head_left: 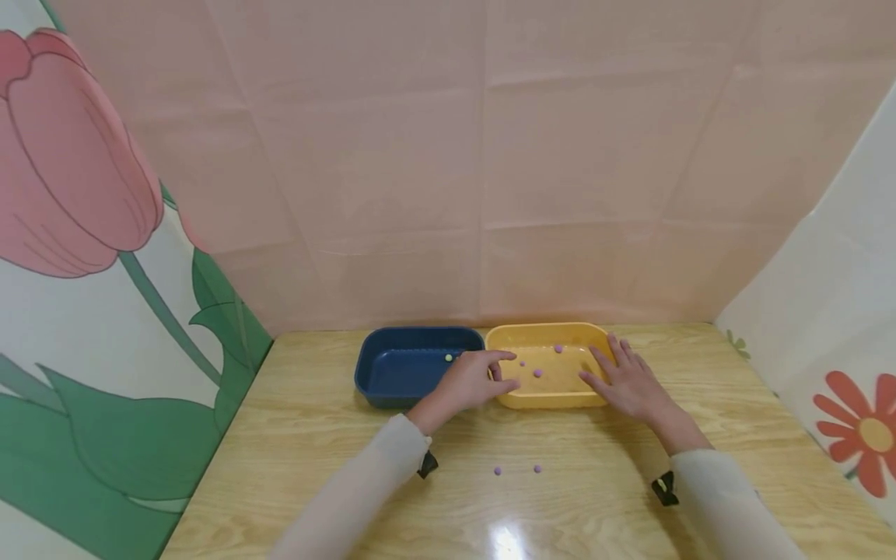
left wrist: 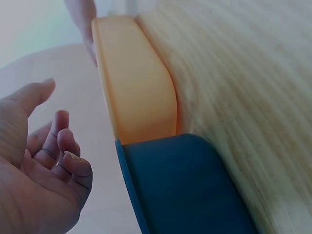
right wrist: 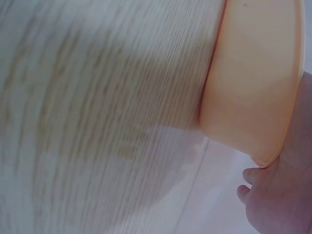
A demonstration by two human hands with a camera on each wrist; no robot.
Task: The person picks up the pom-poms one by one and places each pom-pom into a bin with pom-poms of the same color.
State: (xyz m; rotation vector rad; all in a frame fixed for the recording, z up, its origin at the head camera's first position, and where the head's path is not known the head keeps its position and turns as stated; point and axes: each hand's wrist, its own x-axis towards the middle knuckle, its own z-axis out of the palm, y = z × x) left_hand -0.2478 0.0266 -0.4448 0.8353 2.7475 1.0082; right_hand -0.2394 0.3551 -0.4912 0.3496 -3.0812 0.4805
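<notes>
My left hand (head_left: 476, 379) is over the left end of the yellow tray (head_left: 553, 400), thumb and fingers apart with nothing between them. In the left wrist view its fingers are loosely bent. My right hand (head_left: 633, 389) is at the tray's right end, its fairly straight fingers spread over the rim. Inside the yellow tray lie a purple bead (head_left: 537, 373), another purple bead (head_left: 558, 348) near the back and a smaller purple bead (head_left: 522, 363). The blue tray (head_left: 392, 403) adjoins it on the left and holds a pale yellow-green bead (head_left: 448, 358), partly beside my left wrist.
Two purple beads, one on the left (head_left: 498, 470) and one on the right (head_left: 537, 469), lie on the wooden table (head_left: 315, 467) in front of the trays. A pink cloth backdrop (head_left: 392, 194) rises behind the table. Flower-patterned sheets flank both sides.
</notes>
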